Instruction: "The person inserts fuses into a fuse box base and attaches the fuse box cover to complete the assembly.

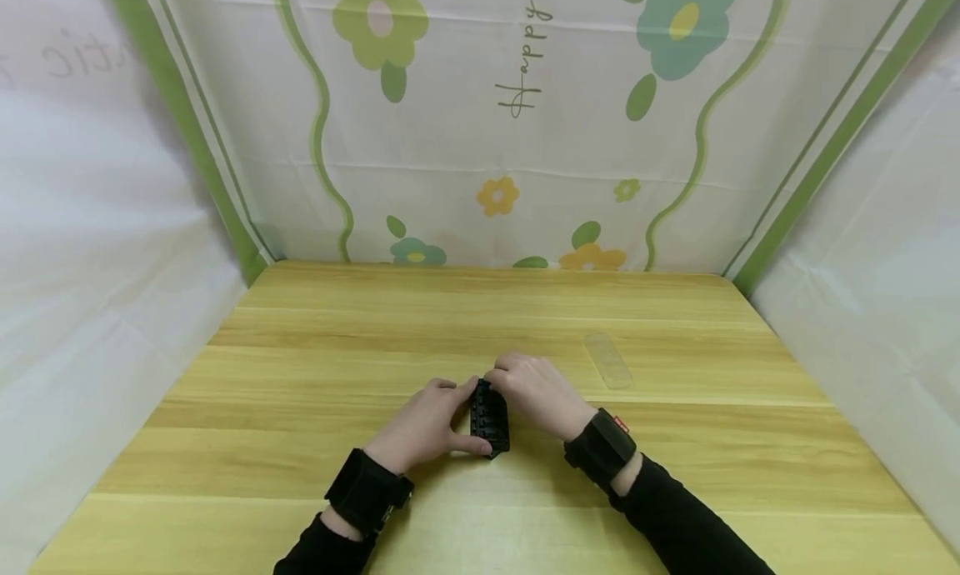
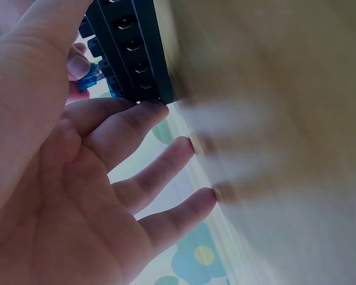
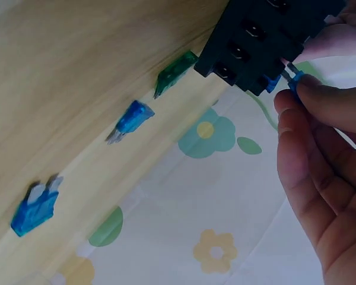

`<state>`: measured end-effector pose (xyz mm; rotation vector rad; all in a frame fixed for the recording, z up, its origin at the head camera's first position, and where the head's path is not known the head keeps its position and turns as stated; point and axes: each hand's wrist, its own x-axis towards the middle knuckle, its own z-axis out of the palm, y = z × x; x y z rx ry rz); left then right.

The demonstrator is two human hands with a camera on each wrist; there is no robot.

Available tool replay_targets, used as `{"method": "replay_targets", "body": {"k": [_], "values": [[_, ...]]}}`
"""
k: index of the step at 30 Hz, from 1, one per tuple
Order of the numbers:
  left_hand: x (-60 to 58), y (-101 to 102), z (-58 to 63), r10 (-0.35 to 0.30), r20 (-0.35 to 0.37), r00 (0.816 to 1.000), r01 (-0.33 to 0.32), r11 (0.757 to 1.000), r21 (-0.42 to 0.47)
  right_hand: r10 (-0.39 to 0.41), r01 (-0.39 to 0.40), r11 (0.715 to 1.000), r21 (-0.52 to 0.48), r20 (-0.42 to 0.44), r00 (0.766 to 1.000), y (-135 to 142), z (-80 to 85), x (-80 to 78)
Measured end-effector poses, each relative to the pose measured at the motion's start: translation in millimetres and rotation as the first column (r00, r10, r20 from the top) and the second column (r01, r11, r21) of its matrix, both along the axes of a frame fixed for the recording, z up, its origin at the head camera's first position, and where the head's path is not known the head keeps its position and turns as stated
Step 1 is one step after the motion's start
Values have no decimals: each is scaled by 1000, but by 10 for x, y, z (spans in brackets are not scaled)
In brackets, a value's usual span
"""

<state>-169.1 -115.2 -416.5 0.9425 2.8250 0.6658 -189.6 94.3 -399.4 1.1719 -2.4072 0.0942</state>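
Backdrop: white floral cloth (image 1: 450, 142) behind a wood-grain counter (image 1: 300, 342).
Pinched fuse: blue blade fuse (image 3: 296, 79), right by the far end of the black block (image 1: 491, 421), prongs pointing at it. Can't tell if they're touching.
Your right hand (image 1: 536, 394): thumb and index pinching that fuse, so this is the side the fuse is on.
Block's lie: long axis runs pretty much straight away from you, sitting between your two hands.
Your left hand (image 1: 423, 425): thumb on the near end, fingers on the far end, gripping it lengthwise; last two fingers spread, tips on the counter.
In the block: bit of blue at the edge by the pinched fuse, looks like another one seated. Can't make out the rest.
Loose ones: green fuse (image 3: 175, 72) just beside the block, then a blue fuse (image 3: 132, 117), then a second blue fuse (image 3: 35, 209) furthest out.
Off to the right: transparent strip (image 1: 607, 361), flat, beyond your right hand.
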Motion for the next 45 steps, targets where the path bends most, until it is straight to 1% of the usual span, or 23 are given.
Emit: {"method": "replay_targets", "body": {"k": [12,18,25,33,40,45], "values": [[1,2,-1,-1,4,1000,1,1000,-14,18,-17,1000,-11,37,999,-42,-11,-20],[-5,-5,20,-1,-9,1000,1,1000,-17,26,-26,1000,-1,27,999,-45,-9,-34],[-4,-11,28,10,7,1000,-9,1000,-13,29,-30,999,12,18,999,-51,3,-28],[6,-5,25,8,12,1000,-8,1000,-21,13,-14,1000,24,66,998,-37,-6,-3],[7,-6,17,8,13,1000,-8,1000,-19,12,-10,1000,-12,132,991,-38,14,15],[6,-13,15,4,4,1000,-4,1000,-11,10,-8,1000,-17,134,991,-53,9,13]]}}
